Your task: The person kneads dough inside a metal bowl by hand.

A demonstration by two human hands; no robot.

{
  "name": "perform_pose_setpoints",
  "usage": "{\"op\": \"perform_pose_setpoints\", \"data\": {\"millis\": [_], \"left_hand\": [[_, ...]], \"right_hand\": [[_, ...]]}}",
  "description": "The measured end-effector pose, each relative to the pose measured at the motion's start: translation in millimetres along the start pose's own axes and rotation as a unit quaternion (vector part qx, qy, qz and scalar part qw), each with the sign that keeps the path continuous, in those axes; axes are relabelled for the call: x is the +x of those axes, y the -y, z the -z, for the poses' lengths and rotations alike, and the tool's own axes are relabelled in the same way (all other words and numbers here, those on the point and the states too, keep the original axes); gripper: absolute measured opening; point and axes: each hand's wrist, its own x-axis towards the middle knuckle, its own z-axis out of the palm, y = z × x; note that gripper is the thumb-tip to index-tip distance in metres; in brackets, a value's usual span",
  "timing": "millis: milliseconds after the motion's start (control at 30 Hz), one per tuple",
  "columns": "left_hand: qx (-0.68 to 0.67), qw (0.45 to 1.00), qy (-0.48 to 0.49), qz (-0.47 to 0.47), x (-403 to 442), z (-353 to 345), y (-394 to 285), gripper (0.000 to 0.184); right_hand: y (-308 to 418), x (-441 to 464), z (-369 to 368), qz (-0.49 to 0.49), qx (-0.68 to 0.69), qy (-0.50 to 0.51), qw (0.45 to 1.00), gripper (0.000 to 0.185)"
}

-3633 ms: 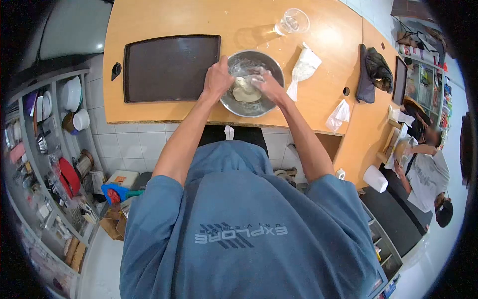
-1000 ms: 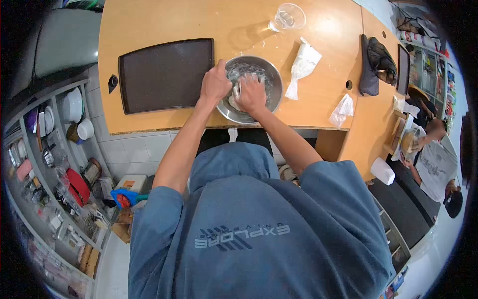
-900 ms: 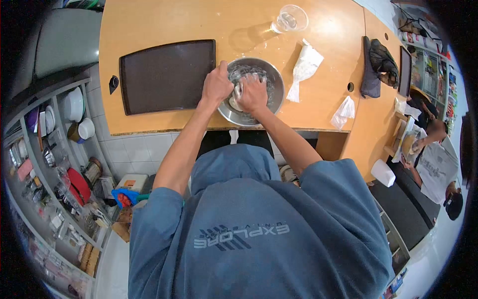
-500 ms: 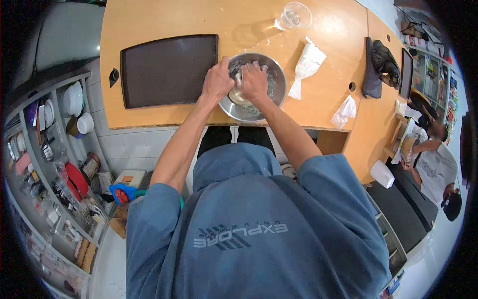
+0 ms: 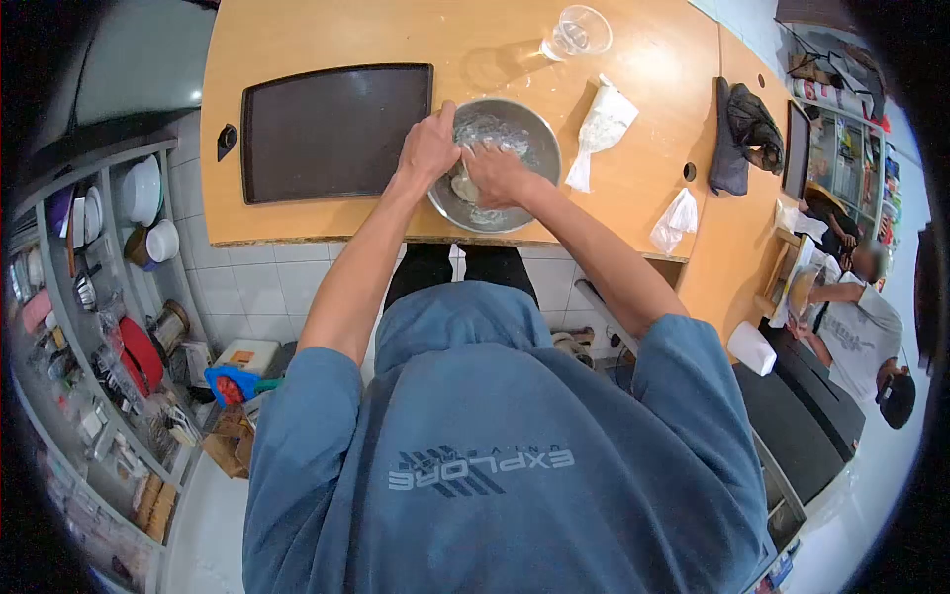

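A metal mixing bowl point(image 5: 542, 148) stands near the table's front edge, its inside smeared with flour and wet residue. My left hand point(image 5: 429, 148) is closed on the bowl's left rim, thumb side up. My right hand point(image 5: 495, 174) reaches down inside, its fingers curled over a pale lump of dough point(image 5: 462, 186) against the left wall. Part of the dough is hidden under the right hand. To the left of the bowl lies a dark baking tray point(image 5: 336, 134), and to its right a white bag of powder point(image 5: 606, 124) with a twisted neck.
A clear plastic cup point(image 5: 579, 35) of liquid stands behind the bowl. Farther right are a small plastic bag point(image 5: 676, 223) and dark oven mitts point(image 5: 742, 139). Shelves point(image 5: 89, 287) line the left side. Another person point(image 5: 856, 332) works at the far right.
The right hand has shifted inside the bowl toward the near left, its fingers now pointing left over the dough. My left hand stays at the rim. The view has shifted slightly.
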Motion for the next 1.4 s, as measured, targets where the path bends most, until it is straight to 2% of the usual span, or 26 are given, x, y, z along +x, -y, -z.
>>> {"op": "perform_pose_setpoints", "data": {"millis": [200,300,333,400,500,533,633,667,767,867,933,1067,1167,1267,1367,1400], "left_hand": [[0.018,1.0,-0.002,-0.009,0.8,-3.1,4.0,0.025],[0.02,1.0,0.002,-0.01,0.3,0.4,1.9,0.024],[0.021,1.0,0.0,-0.012,0.9,0.3,2.3,0.024],[0.017,1.0,-0.001,-0.01,0.4,-0.2,2.6,0.025],[0.008,1.0,-0.003,0.0,0.1,0.2,4.7,0.027],[0.007,1.0,-0.004,0.001,-0.2,-0.6,6.0,0.027],[0.002,1.0,0.006,0.009,0.5,3.0,1.7,0.028],[0.0,1.0,0.009,0.015,0.3,5.8,-0.2,0.028],[0.014,1.0,0.01,-0.004,-1.0,3.5,3.5,0.032],[0.007,1.0,-0.004,-0.017,-1.3,1.1,5.6,0.032],[0.012,1.0,-0.004,-0.009,-1.6,-0.7,6.0,0.032],[-0.009,1.0,-0.025,-0.007,-3.3,-1.7,8.7,0.032],[0.016,1.0,-0.006,-0.012,-3.4,0.2,7.8,0.031],[0.027,1.0,-0.012,-0.009,-2.2,-1.0,7.6,0.032],[0.0,1.0,-0.02,0.009,-3.3,0.9,3.5,0.031],[0.002,1.0,-0.019,0.006,-3.5,0.1,4.9,0.031]], "right_hand": [[-5.0,-18.8,-4.6,0.031,0.009,-0.043,0.999,0.075],[-15.7,-26.8,-6.1,0.023,0.076,-0.056,0.995,0.078],[-19.0,-28.9,-5.3,-0.023,0.137,-0.065,0.988,0.079],[-21.6,-35.7,0.9,-0.117,0.257,-0.081,0.956,0.079],[-24.7,-42.3,22.7,-0.13,0.351,-0.242,0.895,0.079],[-28.6,-39.3,19.8,-0.117,0.386,-0.271,0.874,0.072],[-30.6,-29.9,9.7,-0.101,0.554,-0.123,0.817,0.058],[-27.2,-31.5,6.5,-0.118,0.588,-0.102,0.793,0.045],[-28.4,-24.6,-0.4,-0.131,0.62,-0.079,0.769,0.046],[-42.4,-12.9,-13.5,-0.112,0.464,-0.058,0.877,0.05],[-37.7,-13.8,-11.2,-0.084,0.362,-0.11,0.922,0.054],[-21.8,-16.7,-33.2,-0.005,0.165,-0.266,0.95,0.065],[-24.5,-22.2,-20.3,-0.002,0.279,-0.228,0.933,0.061],[-27.7,-32.5,10.5,-0.018,0.38,-0.141,0.914,0.049],[-34.3,-15.9,6.1,-0.153,0.443,-0.118,0.876,0.045],[-33.8,-11.4,7.5,-0.176,0.423,-0.109,0.882,0.045]]}}
